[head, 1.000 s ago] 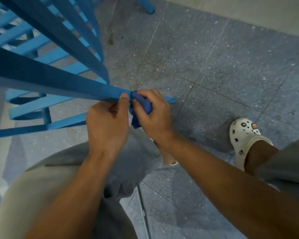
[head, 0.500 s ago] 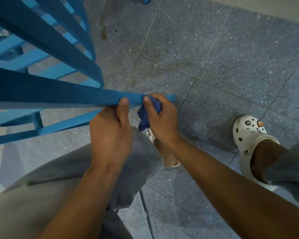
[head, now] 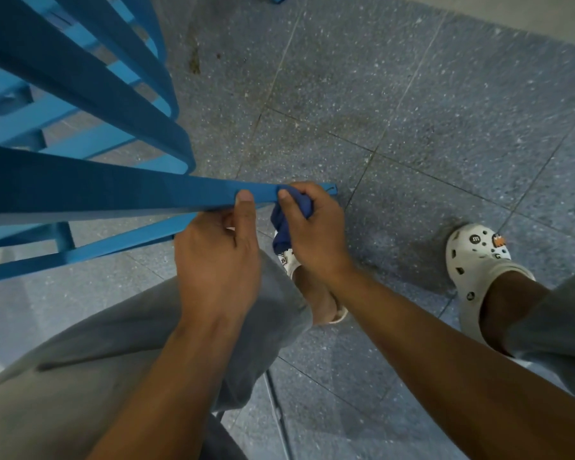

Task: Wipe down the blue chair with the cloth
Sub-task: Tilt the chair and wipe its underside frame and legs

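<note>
A bright blue chair (head: 113, 190), a navy cloth (head: 291, 214), white clogs (head: 475, 257) and speckled grey-blue floor tiles (head: 412, 94) are seen.

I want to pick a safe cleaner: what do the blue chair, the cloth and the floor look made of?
Blue chair: thin flat slats with a smooth, even matte blue coat, probably painted metal, possibly plastic. Cloth: soft dark blue fabric, bunched and creased in the right hand. Floor: grey speckled tiles with grout lines, likely terrazzo or stone.
</note>
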`<action>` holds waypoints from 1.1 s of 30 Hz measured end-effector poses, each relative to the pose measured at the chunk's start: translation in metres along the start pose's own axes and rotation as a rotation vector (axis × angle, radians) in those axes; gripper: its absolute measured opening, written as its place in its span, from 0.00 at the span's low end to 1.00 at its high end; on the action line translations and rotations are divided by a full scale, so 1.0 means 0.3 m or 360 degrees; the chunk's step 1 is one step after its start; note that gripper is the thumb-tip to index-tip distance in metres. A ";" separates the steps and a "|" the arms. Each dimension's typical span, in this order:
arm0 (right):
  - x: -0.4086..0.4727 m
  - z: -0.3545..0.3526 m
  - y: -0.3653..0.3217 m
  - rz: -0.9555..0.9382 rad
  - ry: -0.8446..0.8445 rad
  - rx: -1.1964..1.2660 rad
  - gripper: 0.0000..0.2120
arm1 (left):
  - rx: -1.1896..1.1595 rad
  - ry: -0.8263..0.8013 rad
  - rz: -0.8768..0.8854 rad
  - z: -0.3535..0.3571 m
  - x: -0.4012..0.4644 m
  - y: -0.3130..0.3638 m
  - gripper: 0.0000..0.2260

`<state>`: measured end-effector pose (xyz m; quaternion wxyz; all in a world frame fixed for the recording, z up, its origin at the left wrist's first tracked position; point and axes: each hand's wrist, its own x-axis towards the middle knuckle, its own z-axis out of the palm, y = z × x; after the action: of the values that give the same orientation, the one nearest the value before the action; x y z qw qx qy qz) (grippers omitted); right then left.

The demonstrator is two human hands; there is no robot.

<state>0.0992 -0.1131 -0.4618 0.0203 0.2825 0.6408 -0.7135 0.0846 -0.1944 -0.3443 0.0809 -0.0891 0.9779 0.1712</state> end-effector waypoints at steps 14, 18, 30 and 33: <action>-0.055 0.051 0.000 -0.0026 0.0084 0.0118 0.05 | -0.0263 0.0011 -0.0149 0.068 -0.005 0.005 0.22; -0.048 0.052 0.002 -0.0125 0.0100 0.0151 0.06 | -0.0342 0.0071 -0.0200 0.138 0.003 0.002 0.21; 0.069 -0.186 0.137 0.0011 0.0173 -0.0260 0.06 | -0.0561 0.0226 -0.0279 0.263 0.016 -0.045 0.14; 0.025 -0.091 0.095 -0.0189 0.0059 -0.0150 0.05 | -0.0529 0.0276 -0.0232 0.273 0.023 -0.064 0.12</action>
<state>0.1144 -0.0902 -0.4912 -0.0206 0.2558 0.6895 -0.6773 0.0922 -0.1847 -0.4277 -0.0073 -0.1862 0.9304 0.3156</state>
